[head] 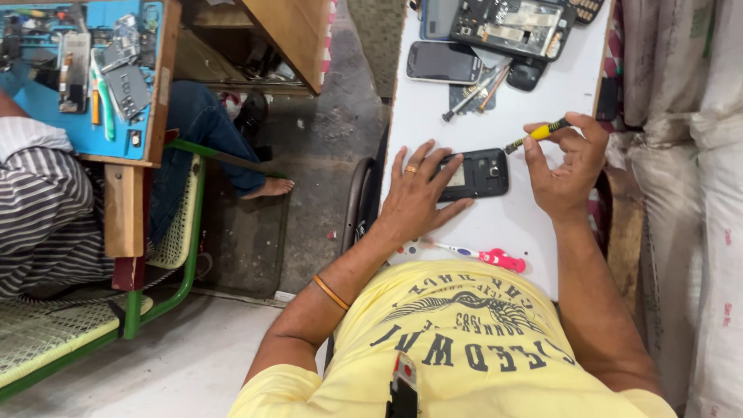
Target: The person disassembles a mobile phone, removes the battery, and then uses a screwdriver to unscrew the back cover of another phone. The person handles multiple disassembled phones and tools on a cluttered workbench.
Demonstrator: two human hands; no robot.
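Observation:
An opened black phone (481, 173) lies back-up on the white table (495, 224), its inner frame showing. My left hand (418, 193) rests flat on the phone's left end, fingers spread, pinning it down. My right hand (569, 162) pinches a small yellow-handled screwdriver (538, 133), whose tip points down-left at the phone's upper right corner.
A pink and white toothbrush (484, 255) lies near the table's front edge. A dark phone (443, 62), loose tools (476, 89) and a stripped phone body (515, 27) sit farther back. Another person in a striped shirt (42, 209) sits left at a blue workbench (81, 73). Sacks (696, 193) stand right.

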